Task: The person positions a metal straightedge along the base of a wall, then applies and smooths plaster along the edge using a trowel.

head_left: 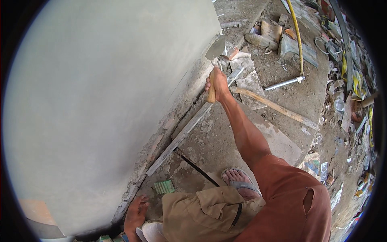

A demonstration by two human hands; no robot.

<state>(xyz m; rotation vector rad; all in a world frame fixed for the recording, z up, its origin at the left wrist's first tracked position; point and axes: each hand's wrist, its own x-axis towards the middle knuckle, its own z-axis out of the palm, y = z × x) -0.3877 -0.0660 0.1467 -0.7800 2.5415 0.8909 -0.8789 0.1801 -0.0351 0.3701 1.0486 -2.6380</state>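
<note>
My right hand (217, 82) reaches forward and grips the wooden handle of a trowel (211, 93). The trowel's grey steel blade (215, 49) points up and away, against the lower edge of the smooth grey plastered wall (105, 101). My left hand (135, 213) is low at the foot of the wall, with its fingers spread on the rough ground. A pale object (150, 232) lies right beside its wrist, and I see nothing held in the fingers. My sandalled foot (240, 181) stands on the concrete slab.
A long metal straightedge (189, 128) lies along the wall base. A green ribbed pad (164, 186) and a black cable (197, 167) are near my foot. A wooden handle (276, 107), a metal pipe (284, 83), a yellow hose (298, 36) and rubble fill the right side.
</note>
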